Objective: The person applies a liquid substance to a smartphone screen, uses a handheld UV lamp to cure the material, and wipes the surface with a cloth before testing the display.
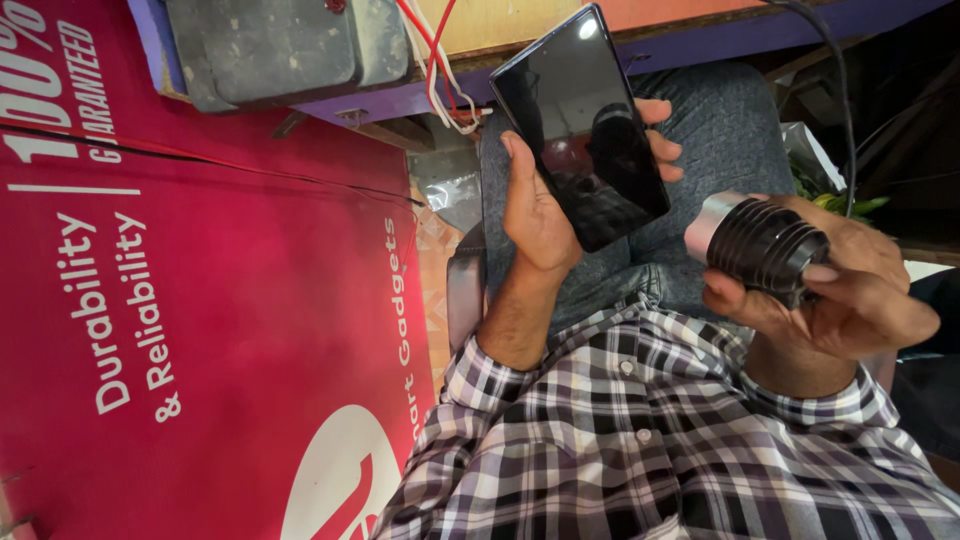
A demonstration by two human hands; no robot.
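My left hand (pixel 545 205) grips a black smartphone (pixel 585 125) by its long edges, with the dark glossy screen facing up and tilted over my lap. My right hand (pixel 850 285) is wrapped around a short black ribbed cylinder with a silver front ring (pixel 755 240), like a small torch head, held just right of the phone's lower end. The two things are close but apart. Both forearms wear checked shirt sleeves (pixel 640 430).
A large red printed board (pixel 200 300) fills the left side. A grey metal box (pixel 285 45) with red and white wires (pixel 435 60) sits on a purple-edged bench (pixel 700 35) above. A black cable (pixel 835 80) runs at the right, past green leaves (pixel 835 200).
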